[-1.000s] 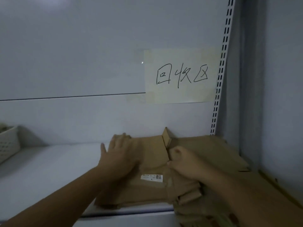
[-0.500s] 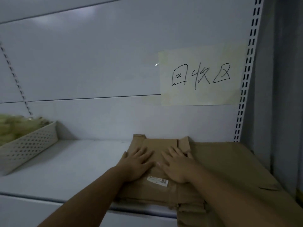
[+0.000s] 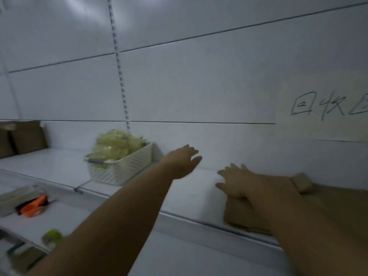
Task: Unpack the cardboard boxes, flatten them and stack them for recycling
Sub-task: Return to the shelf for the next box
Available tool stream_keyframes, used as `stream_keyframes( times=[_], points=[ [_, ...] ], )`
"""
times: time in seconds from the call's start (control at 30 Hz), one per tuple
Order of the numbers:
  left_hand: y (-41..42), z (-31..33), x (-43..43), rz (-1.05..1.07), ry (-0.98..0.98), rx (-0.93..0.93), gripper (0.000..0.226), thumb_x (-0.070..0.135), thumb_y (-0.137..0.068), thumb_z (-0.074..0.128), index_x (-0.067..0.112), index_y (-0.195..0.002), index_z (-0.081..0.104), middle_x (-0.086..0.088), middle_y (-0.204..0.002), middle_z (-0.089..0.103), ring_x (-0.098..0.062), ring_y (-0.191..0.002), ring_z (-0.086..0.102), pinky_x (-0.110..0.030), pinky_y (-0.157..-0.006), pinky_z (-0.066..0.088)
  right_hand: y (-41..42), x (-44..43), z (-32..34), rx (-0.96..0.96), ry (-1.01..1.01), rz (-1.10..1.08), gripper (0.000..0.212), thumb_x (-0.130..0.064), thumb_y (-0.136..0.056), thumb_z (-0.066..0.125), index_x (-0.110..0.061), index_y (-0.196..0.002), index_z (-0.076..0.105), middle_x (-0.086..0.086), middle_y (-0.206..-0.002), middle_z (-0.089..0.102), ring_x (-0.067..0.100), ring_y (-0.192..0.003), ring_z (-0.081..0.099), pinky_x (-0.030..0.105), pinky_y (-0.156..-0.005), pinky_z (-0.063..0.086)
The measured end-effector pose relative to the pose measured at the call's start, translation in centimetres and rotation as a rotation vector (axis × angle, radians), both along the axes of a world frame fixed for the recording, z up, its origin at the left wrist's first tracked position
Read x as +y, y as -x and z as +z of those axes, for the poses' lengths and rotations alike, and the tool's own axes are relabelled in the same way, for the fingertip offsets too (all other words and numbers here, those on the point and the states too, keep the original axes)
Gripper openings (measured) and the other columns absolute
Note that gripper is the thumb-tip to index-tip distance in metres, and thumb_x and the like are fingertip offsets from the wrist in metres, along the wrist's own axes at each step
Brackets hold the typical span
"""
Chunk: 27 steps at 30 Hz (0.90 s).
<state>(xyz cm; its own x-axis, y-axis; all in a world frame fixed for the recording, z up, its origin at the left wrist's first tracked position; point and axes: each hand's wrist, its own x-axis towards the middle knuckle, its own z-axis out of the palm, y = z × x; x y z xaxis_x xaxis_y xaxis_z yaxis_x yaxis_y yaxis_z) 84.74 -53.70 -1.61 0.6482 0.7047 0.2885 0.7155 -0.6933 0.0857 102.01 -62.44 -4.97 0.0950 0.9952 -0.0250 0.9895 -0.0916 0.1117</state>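
Far left of the basket: brown boxes, cut off by the frame edge, so their number is unclear. Below and left of the basket: one orange object, too blurred to identify. The single white perforated basket stands on the shelf, heaped with pale packets too blurred to count. Right of the basket: left hand, open, fingers extended, holding nothing. Farther right of the basket: right hand, open, fingers spread flat on the flattened cardboard, which lies on the same shelf. Its layers are uncountable and the forearm hides part of it. Far right of the basket: one paper sign, cut off.
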Motion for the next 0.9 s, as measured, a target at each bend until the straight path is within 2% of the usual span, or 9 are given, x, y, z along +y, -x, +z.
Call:
stream_keyframes(
  times=[0.07, 0.17, 0.23, 0.33, 0.47, 0.57, 0.73, 0.9],
  points=[
    [7.3, 2.1, 1.9, 0.097, -0.065, 0.065, 0.052, 0.041, -0.099, 0.027, 0.016, -0.144, 0.029, -0.006, -0.155, 0.022, -0.020, -0.143, 0.014, -0.037, -0.114, 0.009, 7.1, 2.0, 0.4, 0.062, -0.072, 0.167, 0.062, -0.051, -0.096, 0.029, -0.021, -0.148, 0.014, 0.007, -0.158, 0.007, 0.024, -0.145, 0.002, 0.044, -0.115, 0.002],
    [18.7, 3.1, 4.4, 0.258, -0.057, 0.218, 0.049, 0.036, -0.101, 0.021, 0.018, -0.146, 0.023, -0.007, -0.157, 0.012, -0.023, -0.145, 0.005, -0.043, -0.115, 0.008, 17.3, 4.7, 0.7, 0.168, -0.130, 0.342, 0.065, -0.052, -0.094, 0.036, -0.022, -0.148, 0.016, 0.008, -0.157, 0.012, 0.024, -0.144, 0.010, 0.039, -0.115, 0.009],
    [25.3, 2.8, 5.4, 0.356, -0.051, 0.238, 0.049, 0.037, -0.100, 0.022, 0.019, -0.146, 0.024, -0.008, -0.157, 0.010, -0.025, -0.145, 0.003, -0.048, -0.114, 0.012, 22.8, 6.0, 0.7, 0.215, -0.143, 0.408, 0.065, -0.052, -0.093, 0.039, -0.023, -0.147, 0.019, 0.007, -0.157, 0.016, 0.024, -0.142, 0.016, 0.039, -0.113, 0.016],
    [32.5, 1.6, 6.2, 0.451, -0.033, 0.198, 0.052, 0.044, -0.099, 0.023, 0.021, -0.146, 0.025, -0.008, -0.157, 0.012, -0.023, -0.145, 0.005, -0.048, -0.114, 0.012, 29.4, 7.7, 0.1, 0.171, -0.117, 0.490, 0.064, -0.052, -0.092, 0.041, -0.023, -0.146, 0.022, 0.007, -0.157, 0.014, 0.025, -0.142, 0.015, 0.042, -0.114, 0.020],
    [38.0, 0.1, 8.4, 0.516, 0.067, 0.103, 0.055, 0.049, -0.097, 0.025, 0.022, -0.146, 0.026, -0.006, -0.157, 0.014, -0.022, -0.145, 0.005, -0.048, -0.113, 0.009, 35.6, 10.6, -0.7, 0.153, -0.094, 0.574, 0.062, -0.049, -0.093, 0.041, -0.023, -0.146, 0.023, 0.009, -0.155, 0.018, 0.027, -0.140, 0.019, 0.042, -0.111, 0.020],
    [40.5, -0.4, 10.8, 0.536, 0.155, 0.000, 0.054, 0.047, -0.098, 0.027, 0.021, -0.145, 0.029, -0.005, -0.156, 0.018, -0.021, -0.144, 0.007, -0.049, -0.113, 0.009, 39.6, 14.1, -1.6, 0.143, -0.102, 0.649, 0.062, -0.047, -0.094, 0.039, -0.018, -0.146, 0.022, 0.011, -0.155, 0.017, 0.027, -0.141, 0.014, 0.044, -0.112, 0.019],
    [44.5, -0.4, 16.7, 0.637, 0.131, 0.066, 0.055, 0.049, -0.097, 0.027, 0.022, -0.144, 0.031, -0.005, -0.156, 0.019, -0.022, -0.144, 0.008, -0.050, -0.114, 0.009, 44.2, 21.9, -3.3, 0.140, -0.149, 0.685, 0.061, -0.049, -0.095, 0.036, -0.016, -0.145, 0.023, 0.013, -0.154, 0.018, 0.030, -0.141, 0.012, 0.045, -0.114, 0.015],
    [49.0, 0.1, 23.0, 0.719, 0.055, 0.179, 0.058, 0.056, -0.095, 0.025, 0.026, -0.144, 0.030, -0.003, -0.156, 0.018, -0.020, -0.145, 0.007, -0.050, -0.114, 0.003, 47.8, 31.1, -2.5, 0.154, -0.160, 0.678, 0.061, -0.051, -0.095, 0.031, -0.020, -0.146, 0.018, 0.010, -0.158, 0.008, 0.026, -0.144, 0.001, 0.047, -0.116, 0.005]
  ],
)
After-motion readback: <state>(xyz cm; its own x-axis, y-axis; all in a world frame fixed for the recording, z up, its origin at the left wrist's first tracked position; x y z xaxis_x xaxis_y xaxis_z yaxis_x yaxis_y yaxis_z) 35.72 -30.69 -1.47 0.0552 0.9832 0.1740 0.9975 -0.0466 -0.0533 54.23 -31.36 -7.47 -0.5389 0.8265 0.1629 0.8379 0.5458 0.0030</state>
